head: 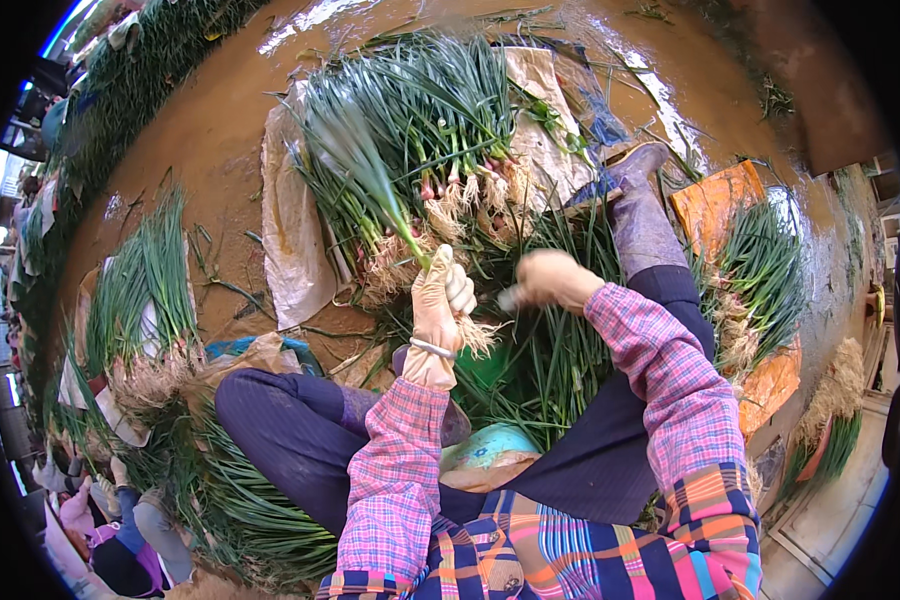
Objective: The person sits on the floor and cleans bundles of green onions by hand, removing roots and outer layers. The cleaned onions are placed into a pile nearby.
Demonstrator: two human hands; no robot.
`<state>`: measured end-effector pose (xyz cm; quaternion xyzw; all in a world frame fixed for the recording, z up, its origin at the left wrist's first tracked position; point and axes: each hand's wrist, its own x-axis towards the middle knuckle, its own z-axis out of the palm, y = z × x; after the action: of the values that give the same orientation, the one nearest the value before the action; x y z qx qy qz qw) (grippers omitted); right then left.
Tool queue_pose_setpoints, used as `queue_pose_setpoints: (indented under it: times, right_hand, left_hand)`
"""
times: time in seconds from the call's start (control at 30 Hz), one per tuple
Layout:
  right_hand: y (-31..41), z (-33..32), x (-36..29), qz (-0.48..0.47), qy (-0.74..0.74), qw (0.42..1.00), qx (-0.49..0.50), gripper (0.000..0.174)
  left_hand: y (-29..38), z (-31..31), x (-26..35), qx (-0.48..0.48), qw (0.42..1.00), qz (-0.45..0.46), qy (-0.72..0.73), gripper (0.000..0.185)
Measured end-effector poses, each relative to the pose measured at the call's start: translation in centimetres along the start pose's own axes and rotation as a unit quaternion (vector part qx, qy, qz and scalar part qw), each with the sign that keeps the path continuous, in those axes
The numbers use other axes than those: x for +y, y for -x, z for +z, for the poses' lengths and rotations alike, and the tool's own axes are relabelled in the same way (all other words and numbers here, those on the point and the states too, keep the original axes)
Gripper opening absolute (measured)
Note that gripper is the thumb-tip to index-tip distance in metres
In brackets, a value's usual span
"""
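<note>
My left hand (436,315), in a pale glove with a band at the wrist, grips a small bunch of spring onions (390,202). Their green leaves point up and away from me, and the pale roots (480,335) hang below my fist. To the right, apart from the bunch, my right hand (551,279) is blurred. Something whitish shows at its fingertips; whether it is a held object or the glove's tip is unclear. Beyond both hands, a large heap of spring onions (412,105) lies on woven sacking (289,225), roots towards me.
Loose green leaves (562,367) cover the ground between my legs, near my boot (641,217). More spring onions lie at left (142,292), lower left (262,502) and on orange sacking (772,382) at right. Wet, muddy floor (187,142) surrounds them. Other people (120,525) sit at lower left.
</note>
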<state>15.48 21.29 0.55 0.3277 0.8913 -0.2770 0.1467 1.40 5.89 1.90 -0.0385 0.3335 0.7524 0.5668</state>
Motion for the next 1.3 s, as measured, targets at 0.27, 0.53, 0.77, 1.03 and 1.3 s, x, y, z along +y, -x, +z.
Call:
queue_pose_setpoints:
  times: [0.27,0.53,0.77,1.03,1.3]
  right_hand:
    - [-10.4,-2.8,-3.2,0.12,-0.383,0.901,0.164,0.04]
    - [3.2,3.2,-5.1,-0.122,-0.166,0.957,0.204,0.023]
    - [-1.6,4.8,-2.4,0.103,-0.706,0.691,-0.113,0.049]
    - [-0.9,8.9,-5.4,-0.047,-0.827,0.56,0.023,0.023]
    - [-0.1,4.5,1.0,0.169,-0.099,0.933,0.302,0.037]
  left_hand:
    - [-1.7,-1.2,-0.4,0.163,0.98,0.025,-0.109,0.022]
    - [-1.6,-4.0,-2.9,0.06,0.989,-0.104,-0.09,0.015]
    - [1.1,-4.0,-2.5,0.019,0.988,-0.154,0.004,0.025]
    - [3.2,-2.4,-3.6,-0.172,0.929,-0.197,0.26,0.027]
    - [4.2,-3.6,-4.6,-0.082,0.984,-0.158,0.019,0.028]
